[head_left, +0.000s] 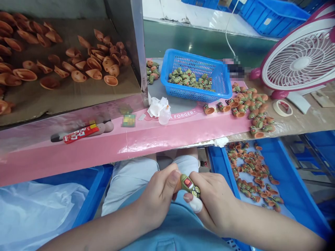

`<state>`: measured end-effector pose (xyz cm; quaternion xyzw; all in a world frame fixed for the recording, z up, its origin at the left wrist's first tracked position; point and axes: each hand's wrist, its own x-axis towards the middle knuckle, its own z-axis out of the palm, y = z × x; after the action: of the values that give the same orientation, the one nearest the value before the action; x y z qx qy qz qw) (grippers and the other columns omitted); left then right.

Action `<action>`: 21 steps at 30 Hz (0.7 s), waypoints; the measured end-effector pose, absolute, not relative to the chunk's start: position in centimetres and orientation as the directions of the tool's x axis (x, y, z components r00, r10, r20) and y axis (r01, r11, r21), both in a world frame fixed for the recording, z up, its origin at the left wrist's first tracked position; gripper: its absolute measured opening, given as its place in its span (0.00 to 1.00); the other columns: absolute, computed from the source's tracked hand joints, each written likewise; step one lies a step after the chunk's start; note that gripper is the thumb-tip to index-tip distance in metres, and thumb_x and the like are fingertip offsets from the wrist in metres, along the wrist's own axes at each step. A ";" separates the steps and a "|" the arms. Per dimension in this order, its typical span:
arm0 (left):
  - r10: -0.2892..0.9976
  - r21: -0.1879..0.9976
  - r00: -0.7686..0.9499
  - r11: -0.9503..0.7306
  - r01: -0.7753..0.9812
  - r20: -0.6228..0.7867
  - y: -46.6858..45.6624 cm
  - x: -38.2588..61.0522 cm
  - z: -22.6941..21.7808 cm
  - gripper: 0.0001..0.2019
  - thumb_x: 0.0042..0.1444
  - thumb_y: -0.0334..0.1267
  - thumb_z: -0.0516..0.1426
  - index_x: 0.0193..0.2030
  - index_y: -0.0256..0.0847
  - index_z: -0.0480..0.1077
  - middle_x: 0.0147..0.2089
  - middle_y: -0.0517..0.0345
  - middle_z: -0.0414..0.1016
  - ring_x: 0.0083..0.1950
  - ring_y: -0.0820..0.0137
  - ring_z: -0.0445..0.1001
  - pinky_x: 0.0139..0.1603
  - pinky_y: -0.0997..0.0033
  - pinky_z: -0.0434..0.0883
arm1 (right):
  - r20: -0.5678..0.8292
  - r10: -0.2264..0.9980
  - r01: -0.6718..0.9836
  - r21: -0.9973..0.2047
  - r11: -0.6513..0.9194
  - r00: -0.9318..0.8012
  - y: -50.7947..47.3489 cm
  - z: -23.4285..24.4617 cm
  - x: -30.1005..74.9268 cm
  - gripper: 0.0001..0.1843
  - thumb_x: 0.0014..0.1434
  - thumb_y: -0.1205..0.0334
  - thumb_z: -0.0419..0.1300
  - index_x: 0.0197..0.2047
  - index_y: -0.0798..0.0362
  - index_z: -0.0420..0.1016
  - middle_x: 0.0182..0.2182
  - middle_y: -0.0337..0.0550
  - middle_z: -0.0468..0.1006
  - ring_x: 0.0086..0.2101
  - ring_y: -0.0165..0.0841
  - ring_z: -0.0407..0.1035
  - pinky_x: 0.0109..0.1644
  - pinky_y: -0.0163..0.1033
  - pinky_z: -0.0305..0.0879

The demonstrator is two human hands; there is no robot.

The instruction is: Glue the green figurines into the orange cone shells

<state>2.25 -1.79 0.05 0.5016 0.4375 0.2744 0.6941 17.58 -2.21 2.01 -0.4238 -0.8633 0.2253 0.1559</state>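
Observation:
Both hands meet over my lap, below the pink table edge. My left hand [159,197] and my right hand [213,202] pinch one small green toy figure [190,185] with a red spot between their fingertips. A white cot covers one right fingertip. More of these green and orange figures [248,106] lie on the table at the right, and several fill a blue mesh basket [195,75]. Orange cone-shaped shells [94,64] are spread on brown cardboard at the upper left.
A blue tray [290,181] at my lower right holds many figures. A pink and white fan [300,59] stands at the right, with a tape roll [282,107] beside it. On the pink tabletop lie a small bottle [164,115] with tissue and a red tube [80,134]. A plastic-lined blue bin [39,209] sits lower left.

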 end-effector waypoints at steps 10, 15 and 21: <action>0.827 0.958 0.489 0.275 0.080 -0.278 -2.0 2.3 0.0 0.19 0.59 0.50 0.36 0.23 0.42 0.47 0.19 0.68 0.47 0.21 0.76 0.48 0.23 0.73 0.51 | 0.146 0.793 0.668 -0.463 0.583 -0.591 -2.7 2.0 17.2 0.14 0.62 0.57 0.35 0.27 0.52 0.50 0.18 0.35 0.57 0.18 0.26 0.51 0.22 0.33 0.47; 0.822 0.959 0.498 0.269 0.086 -0.275 -1.9 2.1 -0.1 0.19 0.59 0.51 0.36 0.23 0.42 0.47 0.19 0.68 0.46 0.21 0.75 0.47 0.23 0.72 0.50 | 0.136 0.792 0.664 -0.472 0.580 -0.595 -2.6 2.0 17.1 0.15 0.62 0.57 0.35 0.26 0.52 0.50 0.18 0.34 0.58 0.18 0.26 0.51 0.22 0.32 0.47; 0.823 0.946 0.488 0.323 0.021 -0.291 -1.0 1.7 -0.2 0.20 0.59 0.50 0.37 0.22 0.41 0.51 0.20 0.67 0.51 0.22 0.76 0.52 0.24 0.75 0.54 | 0.112 0.808 0.694 -0.454 0.559 -0.578 -1.6 2.2 17.0 0.17 0.62 0.54 0.35 0.25 0.52 0.52 0.17 0.35 0.58 0.18 0.26 0.52 0.23 0.33 0.47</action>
<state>1.70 -1.04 -0.25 0.5062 0.4168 0.2871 0.6983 17.00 -1.56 2.23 -0.4321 -0.8691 0.1836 0.1558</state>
